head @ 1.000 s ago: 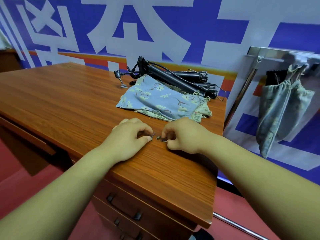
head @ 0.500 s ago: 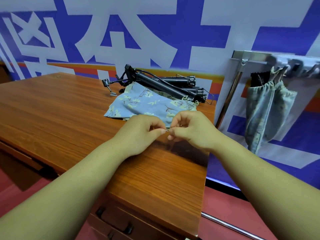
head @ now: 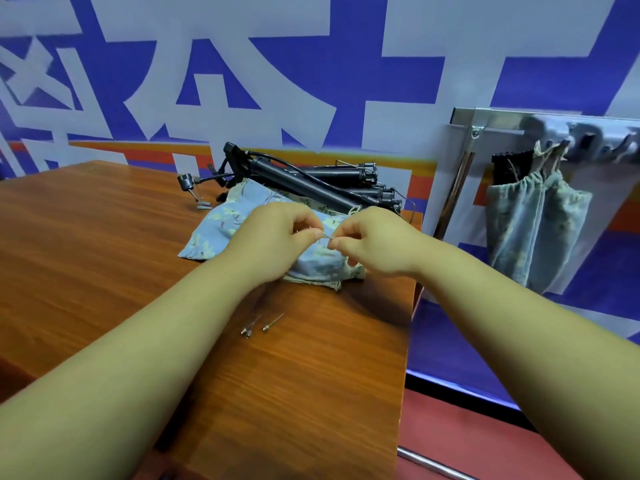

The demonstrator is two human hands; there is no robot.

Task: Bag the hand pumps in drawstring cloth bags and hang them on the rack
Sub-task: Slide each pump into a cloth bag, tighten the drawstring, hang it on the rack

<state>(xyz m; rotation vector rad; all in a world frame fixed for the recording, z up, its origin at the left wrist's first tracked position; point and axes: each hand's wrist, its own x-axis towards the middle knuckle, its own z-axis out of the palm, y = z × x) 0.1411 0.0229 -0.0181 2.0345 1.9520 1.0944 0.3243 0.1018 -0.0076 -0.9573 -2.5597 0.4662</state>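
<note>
While left hand (head: pixel 273 242) and right hand (head: pixel 377 244) pinch one needle (head: pixel 327 237), cloth bags (head: pixel 214 230) directly beneath

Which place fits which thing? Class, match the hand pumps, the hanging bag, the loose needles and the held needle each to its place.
Things: 1 hand pumps; 2 hanging bag; 3 loose needles; 4 held needle.
Places: A pinched between the left hand and right hand; B on the rack; C on the table, nearer the person than the cloth bags; D piled behind the cloth bags.
Pairs: 1-D, 2-B, 3-C, 4-A.
</note>
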